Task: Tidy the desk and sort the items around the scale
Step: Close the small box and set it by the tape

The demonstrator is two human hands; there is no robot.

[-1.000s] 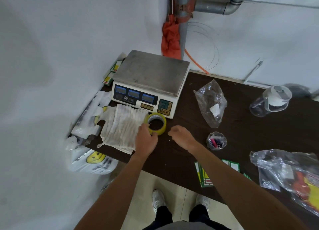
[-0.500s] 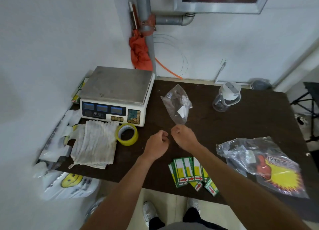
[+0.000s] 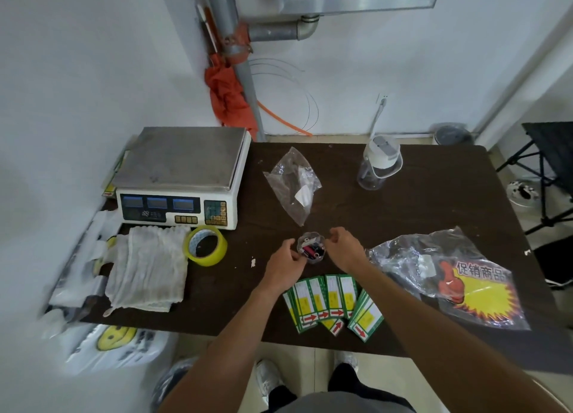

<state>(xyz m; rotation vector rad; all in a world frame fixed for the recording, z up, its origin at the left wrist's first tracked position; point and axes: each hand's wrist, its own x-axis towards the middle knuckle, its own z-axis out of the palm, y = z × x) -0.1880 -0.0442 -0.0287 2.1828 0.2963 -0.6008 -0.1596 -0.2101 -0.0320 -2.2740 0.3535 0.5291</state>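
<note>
Nearest the front edge of the table (image 3: 217,316), the price tags (image 3: 333,304) lie fanned, partly under the right forearm; several overhang the edge.

Just beyond the tags, the small clear container (image 3: 311,247) sits between both hands, near the middle of the table's front half. The left hand (image 3: 286,262) curls against its left side and the right hand (image 3: 345,248) against its right side, fingers bent inward. Both hands are equally near; the container lies directly between them, so the coming move probably turns on a two-sided hold. Whether the fingers actually press the wall or only stand beside it cannot be told. The container is roughly round, with no clear long axis. Dark and red small parts show inside; their kind is not legible.

Left of the hands, well apart, the yellow tape roll (image 3: 205,245) rests partly on the folded cloth (image 3: 148,273), just in front of the scale (image 3: 183,177) at the far left corner.

At the right edge lies the large plastic bag (image 3: 449,276) with printed sheets inside. Farther back, a small clear bag (image 3: 294,186) lies near the centre, and a clear bottle (image 3: 379,164) stands near the far edge. The bags at the left edge are blurred.
</note>
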